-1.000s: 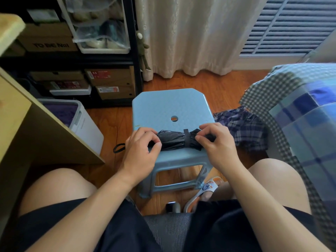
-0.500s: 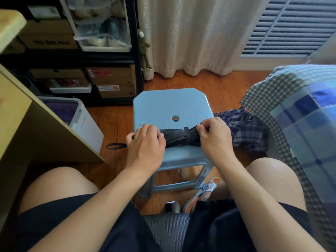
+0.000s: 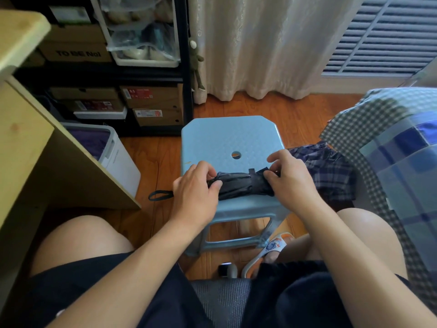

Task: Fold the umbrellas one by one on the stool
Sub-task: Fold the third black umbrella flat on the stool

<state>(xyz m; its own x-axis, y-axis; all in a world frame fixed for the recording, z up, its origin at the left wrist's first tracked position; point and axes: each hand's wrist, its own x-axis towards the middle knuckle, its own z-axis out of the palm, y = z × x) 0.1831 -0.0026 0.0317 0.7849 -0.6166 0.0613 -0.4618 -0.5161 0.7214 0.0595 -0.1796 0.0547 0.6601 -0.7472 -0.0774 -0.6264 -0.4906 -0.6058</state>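
Umbrella: black umbrella (image 3: 238, 185), collapsed and rolled, lies across the near edge of the blue stool (image 3: 224, 138) at frame centre.
Left hand: left hand (image 3: 196, 190) is clamped on the handle end; wrist loop (image 3: 160, 194) dangles off the stool's left.
Right hand: right hand (image 3: 290, 178) pinches the fabric near the strap (image 3: 253, 176), index finger lifted.
Handling: likely light, with soft, slippery fabric over stiff ribs; grip the handle and pinch the pleats.
Waiting: plaid umbrella (image 3: 326, 171) lies on the floor right of the stool.

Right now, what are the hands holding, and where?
The black umbrella on the blue stool. The left hand grips its handle end; the right hand pinches the other end.
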